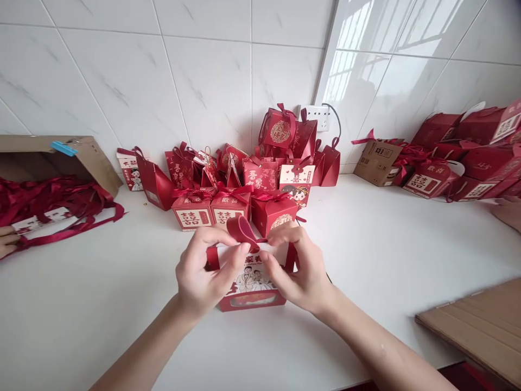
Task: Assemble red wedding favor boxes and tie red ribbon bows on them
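Note:
A red and white gift box (253, 277) printed with a cartoon couple stands on the table in front of me, an oval window low on its front. Above its top a dark red ribbon (243, 231) rises in a loop. My left hand (205, 266) pinches the base of that loop between thumb and fingers. On the other side my right hand (299, 266) has its thumb and fingers curled together at the ribbon, by the box's upper right. What exactly the right fingertips hold is partly hidden.
Several finished red boxes (274, 212) stand behind, against the tiled wall. At left, an open cardboard carton (87, 163) holds red ribbons, with another person's fingers (6, 241) beside it. More red boxes (484, 163) are stacked at right, near a hand (508, 212). Flat cardboard (476, 326) lies front right.

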`<state>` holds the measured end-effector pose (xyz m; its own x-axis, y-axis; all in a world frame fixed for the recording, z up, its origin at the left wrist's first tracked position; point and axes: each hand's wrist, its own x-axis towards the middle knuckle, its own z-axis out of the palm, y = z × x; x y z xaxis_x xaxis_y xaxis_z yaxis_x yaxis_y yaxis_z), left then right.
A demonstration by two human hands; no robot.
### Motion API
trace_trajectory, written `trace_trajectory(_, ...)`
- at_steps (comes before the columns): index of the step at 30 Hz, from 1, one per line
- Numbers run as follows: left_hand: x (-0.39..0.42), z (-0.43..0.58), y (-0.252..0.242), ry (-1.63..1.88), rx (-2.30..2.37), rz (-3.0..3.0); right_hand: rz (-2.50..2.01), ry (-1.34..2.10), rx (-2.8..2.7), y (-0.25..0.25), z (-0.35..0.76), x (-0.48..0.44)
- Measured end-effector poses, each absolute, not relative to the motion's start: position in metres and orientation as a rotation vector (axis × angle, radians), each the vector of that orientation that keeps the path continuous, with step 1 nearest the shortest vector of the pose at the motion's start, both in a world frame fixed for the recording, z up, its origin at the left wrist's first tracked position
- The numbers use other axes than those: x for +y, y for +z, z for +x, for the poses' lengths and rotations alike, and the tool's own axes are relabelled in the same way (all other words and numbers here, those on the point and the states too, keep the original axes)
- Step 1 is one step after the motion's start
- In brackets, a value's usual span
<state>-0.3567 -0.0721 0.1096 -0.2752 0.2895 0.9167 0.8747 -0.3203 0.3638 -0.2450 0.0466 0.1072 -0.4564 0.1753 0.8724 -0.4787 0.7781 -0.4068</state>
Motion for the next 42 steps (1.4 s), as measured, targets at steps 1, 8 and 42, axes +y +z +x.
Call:
trace_trajectory(1,-0.0725,-0.357,0.1117,-1.557,-1.417,-1.514,0.226,0.783,-1.9,0.1073,-0.2449,0.046)
trace_trajectory(8,-0.0759,-0.3549,0.1175,-1.452,-1.443,-1.657,0.201,0.778,-1.874,0.1034,-0.2446,0.0438)
trace_trajectory(42,-0.076,-0.3586,0.1172,-1.43,-1.5,-1.659,0.167,0.728,-1.887,0.1019,-0.246,0.0455)
